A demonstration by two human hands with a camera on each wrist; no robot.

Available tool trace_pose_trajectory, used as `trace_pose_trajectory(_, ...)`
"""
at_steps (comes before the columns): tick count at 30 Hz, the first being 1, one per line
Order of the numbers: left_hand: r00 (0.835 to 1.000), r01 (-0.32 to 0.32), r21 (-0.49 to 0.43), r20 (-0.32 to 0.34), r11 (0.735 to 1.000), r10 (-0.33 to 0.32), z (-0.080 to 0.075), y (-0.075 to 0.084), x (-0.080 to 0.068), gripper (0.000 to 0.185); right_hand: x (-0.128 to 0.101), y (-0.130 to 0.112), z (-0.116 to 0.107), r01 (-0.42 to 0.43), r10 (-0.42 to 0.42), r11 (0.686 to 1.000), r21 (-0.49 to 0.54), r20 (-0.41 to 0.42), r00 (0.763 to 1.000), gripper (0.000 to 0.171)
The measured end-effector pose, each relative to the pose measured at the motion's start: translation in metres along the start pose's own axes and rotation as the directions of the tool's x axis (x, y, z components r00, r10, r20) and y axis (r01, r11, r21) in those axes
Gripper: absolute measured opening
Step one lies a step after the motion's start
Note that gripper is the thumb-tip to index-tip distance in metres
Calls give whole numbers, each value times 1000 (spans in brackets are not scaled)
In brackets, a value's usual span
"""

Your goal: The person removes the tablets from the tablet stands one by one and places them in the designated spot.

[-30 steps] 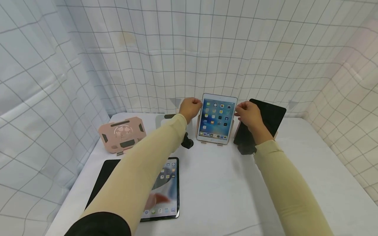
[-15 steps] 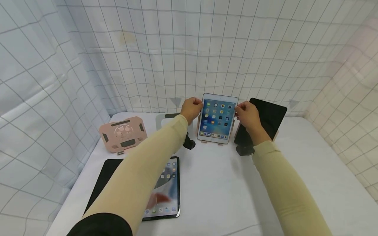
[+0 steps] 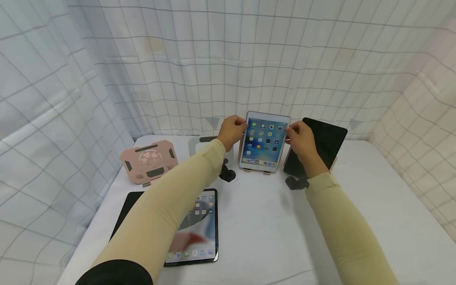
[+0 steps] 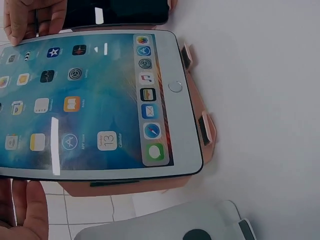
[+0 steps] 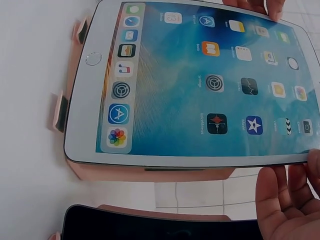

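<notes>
1. Slightly forward, the white iPad [image 3: 264, 140] has been tipped at its top, in front of its pink stand [image 4: 125, 188].
2. Its left edge is pinched by the left hand [image 3: 232, 131], its right edge by the right hand [image 3: 302, 139].
3. Right of that stand, a black tablet [image 3: 327, 138] is propped; left, a gray stand [image 4: 160, 222] is seen.

1. Pinching a white tablet [image 3: 265, 141] by both sides with left hand [image 3: 232, 131] and right hand [image 3: 302, 143].
2. Just right: tilted dark tablet [image 3: 328, 138].
3. Far left on surface [image 3: 263, 221]: pink stand [image 3: 149, 161].
4. Nearer, partly hidden by left sleeve [image 3: 171, 196]: larger tablet [image 3: 204, 233].
</notes>
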State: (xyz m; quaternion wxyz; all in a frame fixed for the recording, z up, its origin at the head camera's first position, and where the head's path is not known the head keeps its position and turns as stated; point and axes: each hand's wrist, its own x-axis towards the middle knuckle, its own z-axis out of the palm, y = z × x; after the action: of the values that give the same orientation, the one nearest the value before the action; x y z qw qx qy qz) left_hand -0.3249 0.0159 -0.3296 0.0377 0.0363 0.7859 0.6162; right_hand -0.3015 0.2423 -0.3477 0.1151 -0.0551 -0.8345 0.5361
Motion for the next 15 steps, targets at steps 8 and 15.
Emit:
trace_pose_trajectory(8, 995, 29, -77, 93, 997, -22, -10, 5, -3, 19, -10, -3, -9, 51, -52, 997, 49, 27, 998, 19)
trace_pose_trajectory(15, 977, 46, -61, 209, 997, -33, -24, 4, -17, 15, -23, -3, -14, 63, -67, 997, 36, 97, 993, 22)
